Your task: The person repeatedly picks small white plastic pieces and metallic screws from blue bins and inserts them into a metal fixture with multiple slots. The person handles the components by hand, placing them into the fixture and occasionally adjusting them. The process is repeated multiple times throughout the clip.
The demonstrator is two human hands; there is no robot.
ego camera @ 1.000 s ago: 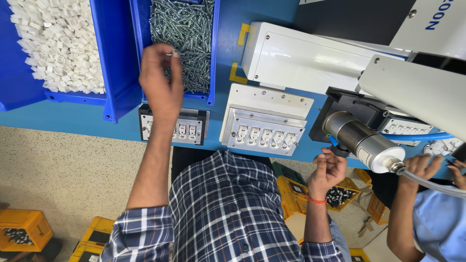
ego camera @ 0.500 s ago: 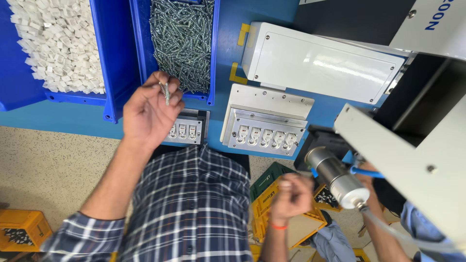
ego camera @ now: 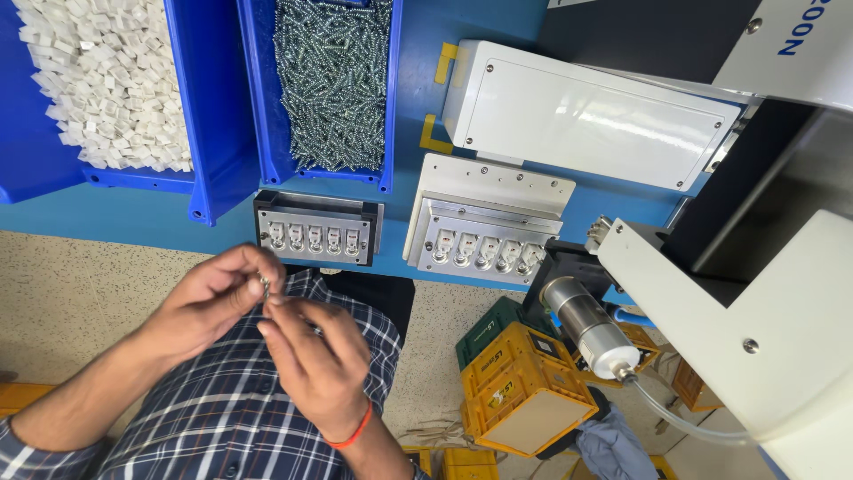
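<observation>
My left hand point(ego camera: 209, 298) is curled around a few small metal screws point(ego camera: 265, 284), held just below the table edge over my checked shirt. My right hand point(ego camera: 315, 360), with an orange band at the wrist, meets it from the right and pinches at the screws with thumb and fingertips. Straight above the hands, a black fixture point(ego camera: 318, 233) holds a row of several small white parts. Further up, a blue bin of screws point(ego camera: 333, 80) stands on the blue table. To its left is a blue bin of white plastic pieces point(ego camera: 107, 80).
A metal fixture point(ego camera: 484, 244) with a second row of parts lies right of the black one. A white machine housing point(ego camera: 577, 111) and a silver cylinder with a hose point(ego camera: 586, 324) fill the right side. Yellow crates point(ego camera: 524, 382) stand on the speckled floor.
My left hand has come down from the screw bin to my lap with screws in it. My right hand has moved left from the machine to meet it.
</observation>
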